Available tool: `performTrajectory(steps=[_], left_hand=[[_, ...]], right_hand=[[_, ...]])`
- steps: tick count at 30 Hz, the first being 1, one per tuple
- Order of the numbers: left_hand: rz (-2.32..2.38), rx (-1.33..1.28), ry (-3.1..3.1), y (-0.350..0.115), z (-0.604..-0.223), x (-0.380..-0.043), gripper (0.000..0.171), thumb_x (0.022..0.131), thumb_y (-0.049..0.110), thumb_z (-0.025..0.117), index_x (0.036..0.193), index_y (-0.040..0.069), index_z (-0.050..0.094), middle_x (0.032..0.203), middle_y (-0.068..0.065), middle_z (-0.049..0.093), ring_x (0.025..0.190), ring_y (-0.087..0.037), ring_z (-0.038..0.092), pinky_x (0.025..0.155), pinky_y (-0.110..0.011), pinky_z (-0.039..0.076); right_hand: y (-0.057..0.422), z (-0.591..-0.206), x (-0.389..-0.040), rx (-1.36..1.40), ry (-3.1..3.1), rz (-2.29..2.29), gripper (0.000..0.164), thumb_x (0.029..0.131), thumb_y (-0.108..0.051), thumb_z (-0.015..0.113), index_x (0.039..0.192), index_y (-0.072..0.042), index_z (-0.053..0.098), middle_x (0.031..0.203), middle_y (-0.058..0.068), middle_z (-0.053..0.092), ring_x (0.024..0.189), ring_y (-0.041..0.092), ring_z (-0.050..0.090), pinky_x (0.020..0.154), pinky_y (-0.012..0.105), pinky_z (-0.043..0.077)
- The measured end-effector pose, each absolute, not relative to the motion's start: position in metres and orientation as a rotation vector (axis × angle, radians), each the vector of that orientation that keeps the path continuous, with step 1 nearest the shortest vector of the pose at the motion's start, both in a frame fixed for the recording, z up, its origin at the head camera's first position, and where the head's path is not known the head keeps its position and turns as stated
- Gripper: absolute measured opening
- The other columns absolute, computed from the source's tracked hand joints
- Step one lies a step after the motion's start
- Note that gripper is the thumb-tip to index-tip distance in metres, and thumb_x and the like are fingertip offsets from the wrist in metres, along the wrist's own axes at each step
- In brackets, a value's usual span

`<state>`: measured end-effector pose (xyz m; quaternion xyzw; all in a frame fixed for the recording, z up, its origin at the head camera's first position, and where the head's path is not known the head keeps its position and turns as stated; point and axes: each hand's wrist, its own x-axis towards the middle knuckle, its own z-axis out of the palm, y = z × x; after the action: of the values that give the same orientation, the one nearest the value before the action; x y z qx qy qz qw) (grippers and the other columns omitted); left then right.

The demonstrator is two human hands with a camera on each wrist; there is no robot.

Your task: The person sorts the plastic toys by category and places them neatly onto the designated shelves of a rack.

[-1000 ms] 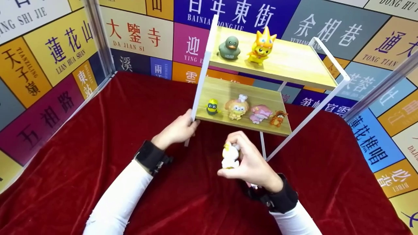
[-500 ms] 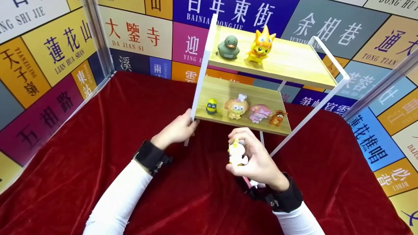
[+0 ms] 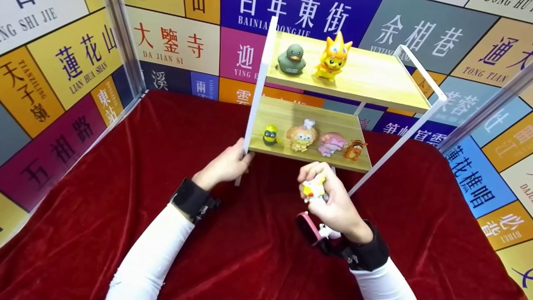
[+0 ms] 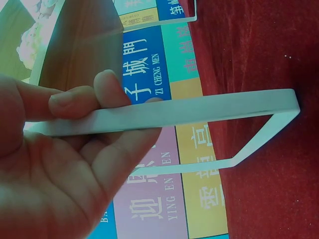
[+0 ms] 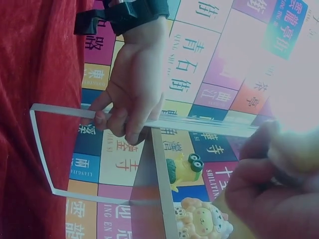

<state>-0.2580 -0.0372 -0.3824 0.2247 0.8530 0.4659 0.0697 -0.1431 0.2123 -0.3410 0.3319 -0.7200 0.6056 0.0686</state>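
Observation:
My left hand [image 3: 225,165] grips a white metal leg of the two-tier shelf [image 3: 374,98], just below the lower board. In the left wrist view its fingers wrap around that leg [image 4: 199,109]. My right hand [image 3: 335,210] holds a small white and yellow figurine [image 3: 315,188] in front of the lower board's edge; the fingers cover part of it. Along the lower board stand a minion figurine [image 3: 270,135], a chef-hatted figurine [image 3: 302,136], a pink figurine [image 3: 332,144] and a tiger figurine [image 3: 354,150]. In the right wrist view, glare washes out the held figurine.
On the top board are a green duck [image 3: 291,60] and a yellow figurine with an orange spiky hood [image 3: 332,58]. A pink-rimmed dark object [image 3: 309,228] shows beneath my right wrist, beside something white. Red cloth [image 3: 250,258] covers the table; lettered panels [image 3: 175,46] stand behind.
My right hand has shifted right and slightly up, turning the figurine so its yellow and orange side shows. More of the pink-rimmed object is visible. The left hand stays put.

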Motion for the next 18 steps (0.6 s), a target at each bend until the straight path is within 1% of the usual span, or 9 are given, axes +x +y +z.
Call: performTrajectory(steps=[3, 6, 9, 12, 15, 18], left_hand=[[1.403, 0.677, 2.578, -0.0371, -0.3828, -0.2586, 0.028, 0.104, 0.011, 0.045, 0.13, -0.001, 0.043, 0.081, -0.01, 0.057, 0.071, -0.024, 0.064, 0.06, -0.026, 0.051], [1.405, 0.675, 2.581, -0.0372, -0.3832, -0.2583, 0.026, 0.104, 0.011, 0.046, 0.127, 0.0, 0.045, 0.08, -0.009, 0.057, 0.069, -0.018, 0.062, 0.06, -0.025, 0.05], [1.405, 0.678, 2.58, -0.0378, -0.3838, -0.2585, 0.027, 0.104, 0.011, 0.046, 0.129, 0.0, 0.044, 0.081, -0.01, 0.058, 0.069, -0.018, 0.062, 0.06, -0.026, 0.05], [1.403, 0.682, 2.577, -0.0383, -0.3837, -0.2585, 0.03, 0.104, 0.011, 0.045, 0.131, -0.001, 0.043, 0.082, -0.012, 0.059, 0.07, -0.019, 0.063, 0.061, -0.026, 0.051], [1.403, 0.682, 2.574, -0.0382, -0.3836, -0.2588, 0.031, 0.104, 0.011, 0.045, 0.133, -0.001, 0.042, 0.082, -0.012, 0.059, 0.068, -0.02, 0.063, 0.06, -0.027, 0.052], [1.409, 0.681, 2.565, -0.0385, -0.3838, -0.2589, 0.032, 0.105, 0.011, 0.045, 0.134, 0.0, 0.042, 0.08, -0.011, 0.057, 0.066, -0.025, 0.064, 0.059, -0.027, 0.052]], right_hand=[[0.2112, -0.3394, -0.1422, 0.971, -2.124, 1.887, 0.03, 0.07, 0.026, 0.05, 0.092, 0.009, 0.039, 0.1, 0.008, 0.05, 0.078, 0.015, 0.053, 0.064, 0.015, 0.046], [0.2099, -0.3388, -0.1416, 0.939, -2.101, 1.906, 0.03, 0.075, 0.024, 0.059, 0.09, 0.007, 0.039, 0.099, 0.004, 0.052, 0.08, 0.015, 0.054, 0.065, 0.014, 0.048], [0.2092, -0.3387, -0.1416, 0.924, -2.077, 1.928, 0.032, 0.077, 0.022, 0.063, 0.09, 0.007, 0.037, 0.1, 0.005, 0.055, 0.081, 0.016, 0.056, 0.066, 0.015, 0.05], [0.2086, -0.339, -0.1418, 0.918, -2.061, 1.962, 0.033, 0.079, 0.022, 0.063, 0.091, 0.006, 0.036, 0.102, 0.006, 0.061, 0.082, 0.014, 0.06, 0.065, 0.016, 0.051], [0.2079, -0.3397, -0.1419, 0.932, -2.048, 1.982, 0.033, 0.08, 0.022, 0.061, 0.091, 0.004, 0.036, 0.104, 0.005, 0.066, 0.081, 0.014, 0.064, 0.065, 0.017, 0.052], [0.207, -0.3412, -0.1426, 0.988, -1.996, 1.992, 0.032, 0.078, 0.025, 0.056, 0.091, 0.003, 0.037, 0.107, 0.009, 0.068, 0.079, 0.016, 0.066, 0.063, 0.018, 0.052]])
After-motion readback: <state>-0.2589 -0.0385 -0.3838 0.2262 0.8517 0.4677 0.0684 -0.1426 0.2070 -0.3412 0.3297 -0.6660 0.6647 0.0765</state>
